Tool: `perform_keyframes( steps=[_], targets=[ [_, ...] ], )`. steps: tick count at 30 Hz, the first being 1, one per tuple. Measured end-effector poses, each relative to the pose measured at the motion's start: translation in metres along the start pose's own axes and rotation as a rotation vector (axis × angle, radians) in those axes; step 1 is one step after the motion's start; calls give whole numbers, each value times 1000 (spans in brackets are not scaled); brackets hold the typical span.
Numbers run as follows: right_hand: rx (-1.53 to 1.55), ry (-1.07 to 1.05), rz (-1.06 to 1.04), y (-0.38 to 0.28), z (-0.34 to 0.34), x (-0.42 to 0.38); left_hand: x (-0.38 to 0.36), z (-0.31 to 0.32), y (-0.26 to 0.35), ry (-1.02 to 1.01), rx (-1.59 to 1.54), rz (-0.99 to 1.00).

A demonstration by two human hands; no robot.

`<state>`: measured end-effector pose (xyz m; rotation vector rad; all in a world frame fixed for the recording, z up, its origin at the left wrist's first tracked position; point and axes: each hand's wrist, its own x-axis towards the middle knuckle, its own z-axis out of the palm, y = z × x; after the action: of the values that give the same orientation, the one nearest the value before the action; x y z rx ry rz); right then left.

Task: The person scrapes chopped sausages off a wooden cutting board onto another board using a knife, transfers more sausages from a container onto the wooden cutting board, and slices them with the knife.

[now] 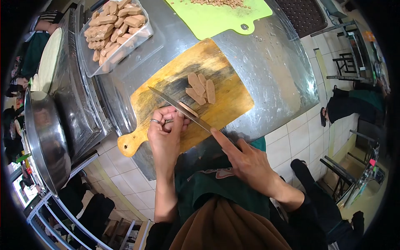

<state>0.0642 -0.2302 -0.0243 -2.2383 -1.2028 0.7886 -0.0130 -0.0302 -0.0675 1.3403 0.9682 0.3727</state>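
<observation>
My right hand (252,164) grips a knife (164,96), its index finger stretched along the back of the blade. The blade slants across a wooden cutting board (233,93) and lies over a pinkish-brown sausage-like piece (189,109). My left hand (166,131), with a ring on one finger, pinches at that piece, fingertips right beside the blade. Several similar cut pieces (196,85) lie in a small cluster on the board beyond the knife. The board's handle (127,143) points toward the lower left.
A clear plastic tub (143,37) heaped with brown pieces (112,25) stands at the back left. Behind is a lime-green cutting board (204,21) with chopped bits (225,3). A large metal bowl (49,137) stands left. Another person (354,104) is at the right.
</observation>
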Motion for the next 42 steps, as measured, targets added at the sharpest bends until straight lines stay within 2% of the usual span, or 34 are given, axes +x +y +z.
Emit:
perform_keyframes(
  steps=[4, 13, 22, 42],
  targets=[
    [24, -101, 75, 4, -13, -21, 1, -1, -1, 11, 26, 14],
    [144, 127, 25, 26, -11, 4, 2, 1, -1, 9, 28, 11],
    [226, 10, 50, 3, -17, -20, 3, -2, -5, 8, 8, 15],
    [192, -17, 59, -1, -20, -17, 3, -3, -5, -41, -39, 24]
  ],
)
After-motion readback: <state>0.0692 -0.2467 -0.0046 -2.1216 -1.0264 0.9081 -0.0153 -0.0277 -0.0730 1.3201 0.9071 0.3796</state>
